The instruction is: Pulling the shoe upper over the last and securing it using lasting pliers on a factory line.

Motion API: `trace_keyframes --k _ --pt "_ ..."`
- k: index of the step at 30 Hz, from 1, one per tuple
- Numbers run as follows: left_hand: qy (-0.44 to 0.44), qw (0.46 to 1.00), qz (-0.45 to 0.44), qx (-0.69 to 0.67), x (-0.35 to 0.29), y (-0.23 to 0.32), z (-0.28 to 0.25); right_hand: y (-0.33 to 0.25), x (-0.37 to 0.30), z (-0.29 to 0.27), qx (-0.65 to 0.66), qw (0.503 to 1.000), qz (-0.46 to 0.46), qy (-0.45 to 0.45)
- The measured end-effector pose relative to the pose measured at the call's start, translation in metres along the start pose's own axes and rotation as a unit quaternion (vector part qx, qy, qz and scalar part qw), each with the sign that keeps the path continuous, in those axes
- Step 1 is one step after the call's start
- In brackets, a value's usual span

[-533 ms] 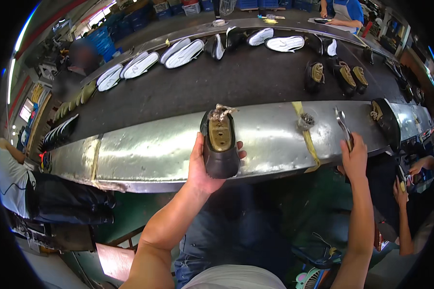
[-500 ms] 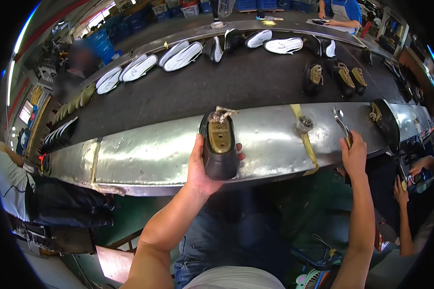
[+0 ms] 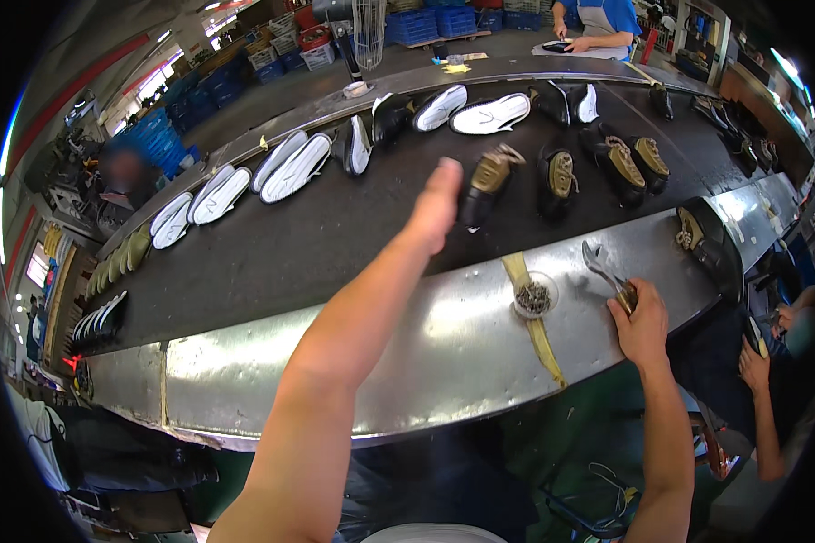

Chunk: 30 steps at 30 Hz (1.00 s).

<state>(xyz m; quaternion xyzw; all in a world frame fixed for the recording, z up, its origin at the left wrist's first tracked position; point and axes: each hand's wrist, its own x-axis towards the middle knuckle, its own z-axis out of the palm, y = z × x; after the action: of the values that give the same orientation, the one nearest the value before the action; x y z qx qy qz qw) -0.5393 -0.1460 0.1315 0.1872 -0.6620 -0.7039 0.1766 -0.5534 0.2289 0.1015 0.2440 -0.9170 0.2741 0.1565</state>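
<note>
Shoe [image 3: 487,184], black with olive panel, is seen on the dark surface [image 3: 335,217], just right of the nearer left hand [image 3: 436,208]; long axis slanted, corded end far and rightward. Left grip is spread, blurred; contact cannot be told. Pincers [image 3: 617,281] are clasped by the right hand [image 3: 644,328], well apart.

Blur softens the left hand [image 3: 437,206]; whether it touches the nearest black shoe [image 3: 480,197] is unclear. The right hand [image 3: 643,326] hides part of the pincers [image 3: 618,282]. Pieces [image 3: 532,298] in the cup [image 3: 553,288] are too small to identify. The top edge crops a blue-shirted co-worker [image 3: 598,20].
</note>
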Motion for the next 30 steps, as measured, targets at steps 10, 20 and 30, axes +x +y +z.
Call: trace_keyframes --k 10,20,30 --pt "0.018 0.945 0.099 0.310 0.090 -0.045 -0.031 -0.002 0.001 0.006 0.030 0.999 0.034 -0.007" --pt "0.226 0.913 0.044 0.337 0.227 -0.036 -0.126 -0.002 0.003 0.013 0.033 0.996 0.078 -0.016" --pt "0.160 0.871 0.065 0.459 0.253 -0.077 -0.070 0.006 -0.001 0.015 0.045 0.993 0.101 -0.038"
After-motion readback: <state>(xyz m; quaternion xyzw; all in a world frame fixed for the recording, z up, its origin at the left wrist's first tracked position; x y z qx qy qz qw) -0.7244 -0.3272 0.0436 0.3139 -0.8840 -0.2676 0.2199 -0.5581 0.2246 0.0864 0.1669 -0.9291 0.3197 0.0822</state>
